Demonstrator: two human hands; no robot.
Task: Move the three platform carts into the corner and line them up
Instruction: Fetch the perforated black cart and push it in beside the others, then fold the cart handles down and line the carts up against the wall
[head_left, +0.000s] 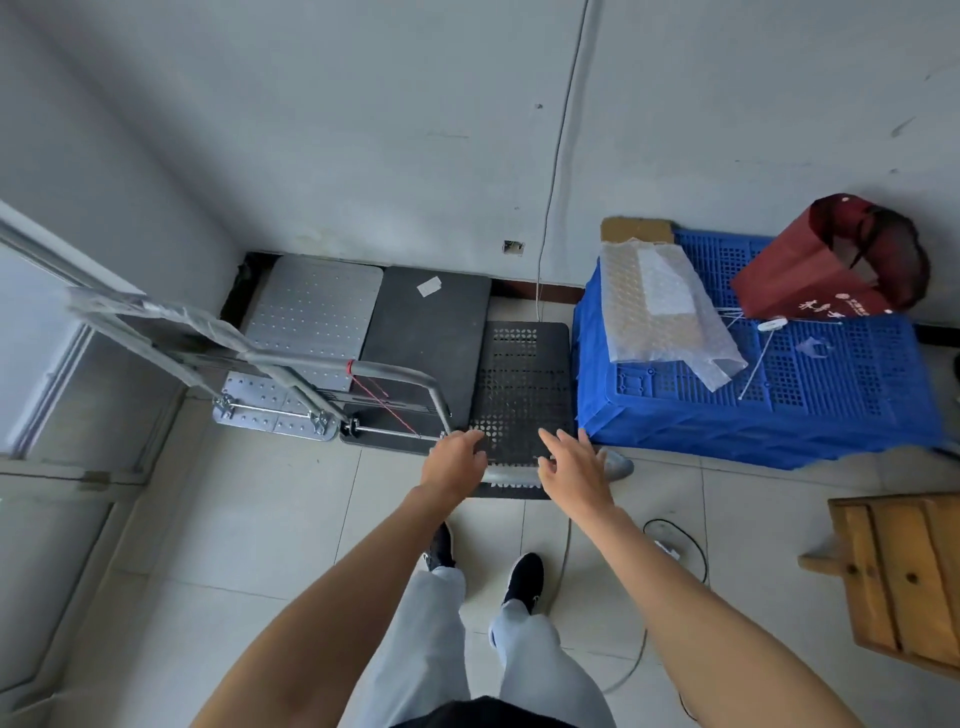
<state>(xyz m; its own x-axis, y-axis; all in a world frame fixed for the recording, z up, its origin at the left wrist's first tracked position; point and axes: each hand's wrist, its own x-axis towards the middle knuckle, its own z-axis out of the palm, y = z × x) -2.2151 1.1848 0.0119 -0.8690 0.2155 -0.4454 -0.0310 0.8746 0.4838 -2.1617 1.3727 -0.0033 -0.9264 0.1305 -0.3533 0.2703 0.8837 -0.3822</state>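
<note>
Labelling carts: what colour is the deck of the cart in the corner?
Corner cart deck is silver-grey metal with small dots; head view.

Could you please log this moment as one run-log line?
carts: silver, black, perforated abreast in corner | left hand, right hand: open above perforated's handle

Both bare arms reach forward from the bottom of the frame toward its middle. The left hand (453, 461) lies palm down, its fingers loosely bent and holding nothing. Just to its right, the right hand (574, 467) is palm down, its fingers (551, 441) straight and spread.
</note>
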